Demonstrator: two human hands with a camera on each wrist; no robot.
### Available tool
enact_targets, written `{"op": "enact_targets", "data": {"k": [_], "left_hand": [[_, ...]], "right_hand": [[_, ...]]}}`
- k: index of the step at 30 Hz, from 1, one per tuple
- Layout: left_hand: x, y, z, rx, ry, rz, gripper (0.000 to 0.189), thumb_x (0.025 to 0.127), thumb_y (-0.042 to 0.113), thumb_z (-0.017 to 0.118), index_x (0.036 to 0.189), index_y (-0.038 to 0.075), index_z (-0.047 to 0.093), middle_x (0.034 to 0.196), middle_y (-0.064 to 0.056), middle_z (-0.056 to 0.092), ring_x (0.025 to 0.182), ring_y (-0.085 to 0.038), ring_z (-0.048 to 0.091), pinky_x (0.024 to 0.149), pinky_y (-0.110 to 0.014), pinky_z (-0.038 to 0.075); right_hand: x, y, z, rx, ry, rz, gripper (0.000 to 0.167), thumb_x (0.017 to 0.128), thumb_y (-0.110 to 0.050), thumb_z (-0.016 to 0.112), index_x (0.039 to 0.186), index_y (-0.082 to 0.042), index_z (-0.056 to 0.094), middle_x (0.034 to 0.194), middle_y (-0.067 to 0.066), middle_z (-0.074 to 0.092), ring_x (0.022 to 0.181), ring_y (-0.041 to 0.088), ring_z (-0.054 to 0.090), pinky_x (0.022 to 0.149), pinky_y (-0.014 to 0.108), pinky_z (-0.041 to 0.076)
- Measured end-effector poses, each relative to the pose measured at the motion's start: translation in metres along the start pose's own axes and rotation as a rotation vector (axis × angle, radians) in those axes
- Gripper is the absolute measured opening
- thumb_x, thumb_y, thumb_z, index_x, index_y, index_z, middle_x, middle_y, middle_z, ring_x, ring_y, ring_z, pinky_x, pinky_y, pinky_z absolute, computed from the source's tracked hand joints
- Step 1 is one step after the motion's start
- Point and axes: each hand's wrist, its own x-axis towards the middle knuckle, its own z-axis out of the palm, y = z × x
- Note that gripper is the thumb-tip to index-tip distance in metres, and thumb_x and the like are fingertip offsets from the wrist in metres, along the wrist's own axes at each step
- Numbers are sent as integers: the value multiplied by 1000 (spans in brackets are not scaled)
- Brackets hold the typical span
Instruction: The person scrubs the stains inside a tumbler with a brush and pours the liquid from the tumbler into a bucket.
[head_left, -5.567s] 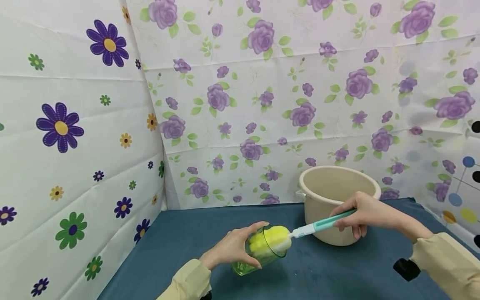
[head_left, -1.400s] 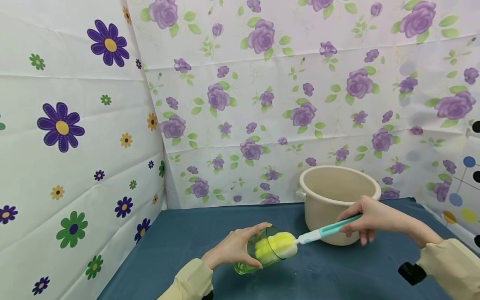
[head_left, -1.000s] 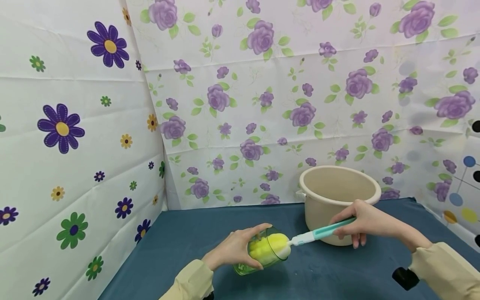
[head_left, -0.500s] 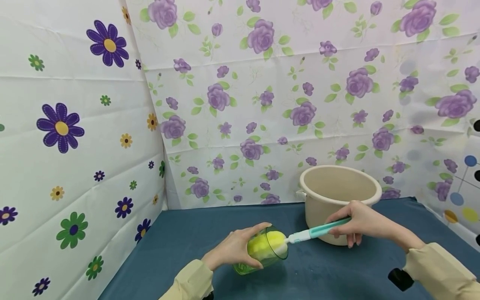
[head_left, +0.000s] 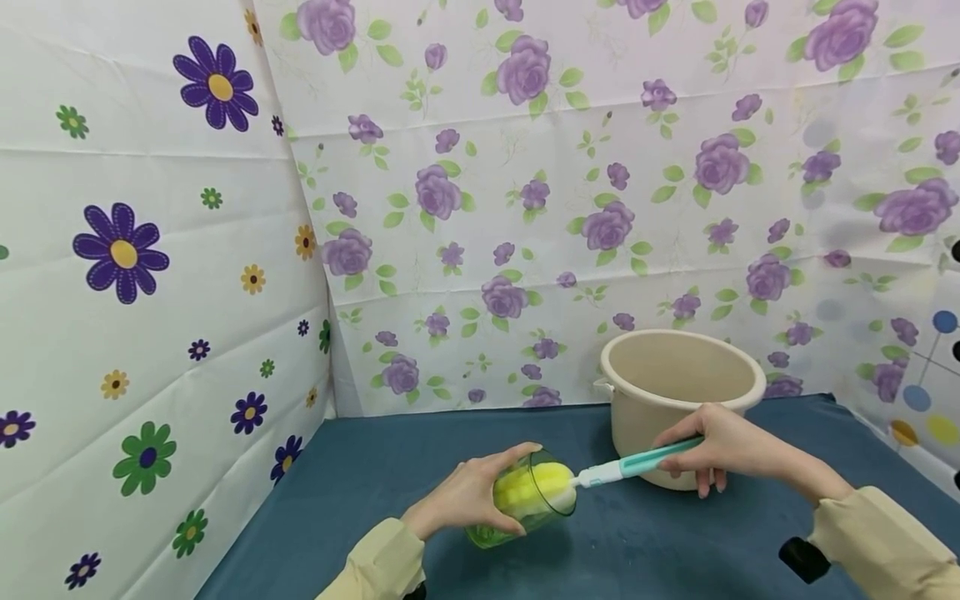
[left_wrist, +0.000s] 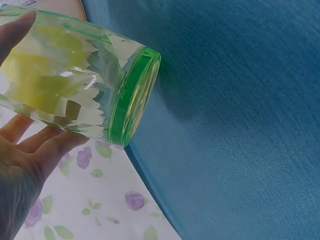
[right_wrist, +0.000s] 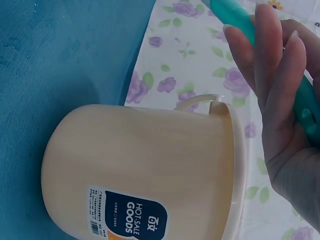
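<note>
My left hand (head_left: 461,500) grips a clear green-tinted drinking glass (head_left: 491,533) from the side, its thumb and fingers spread round the wall. The glass tilts, mouth to the right and slightly up; its green base (left_wrist: 132,97) faces low over the cloth in the left wrist view. Inside it sits the yellow and white sponge head (head_left: 551,482) of a cup brush, the end just at the rim. My right hand (head_left: 723,446) pinches the brush's teal and white handle (head_left: 637,462) between thumb and fingers. In the right wrist view, these fingers (right_wrist: 267,50) partly cover the teal handle.
A cream plastic bucket (head_left: 622,417) stands behind my right hand, with a label (right_wrist: 135,215) on its side. Dark blue cloth (head_left: 375,467) covers the table, with small wet spots at the right. Floral sheets (head_left: 450,292) hang behind and to the left.
Since 1.4 s ago my right hand has moved left, pushing the sponge head deeper into the glass. The left hand and glass have hardly moved. Over the last half second little differs.
</note>
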Motion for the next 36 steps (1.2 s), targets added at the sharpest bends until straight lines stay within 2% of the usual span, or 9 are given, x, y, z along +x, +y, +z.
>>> {"op": "enact_targets", "data": {"k": [15,22,29,36], "left_hand": [[4,3,0,31,-29,9,97,63,48,78,141,43,20,133,7,41,109,-16,48,74,-38,45],[3,4,0,23,-28,-2,96,63,47,79,141,43,21,131,6,43,108,-15,49,72,-35,45],[2,3,-1,10,-23,-3,96,63,47,79,140,44,21,130,6,45,107,-15,50,67,-31,44],[2,3,0,12,-21,-4,95,64,47,78,141,42,22,130,7,44,107,-15,49,69,-35,45]], "right_hand": [[3,-5,7,10,-42,0,33,85,-18,65,110,3,63,72,6,65,45,26,58,39,38,45],[7,-3,14,16,-29,-33,34,85,-19,65,110,4,63,68,4,65,45,26,58,38,40,45],[12,-5,18,18,-4,-12,33,83,-19,67,109,1,64,67,5,65,45,25,58,39,41,45],[13,-7,18,-8,2,4,33,83,-21,67,108,1,65,66,5,65,45,29,58,39,40,45]]}}
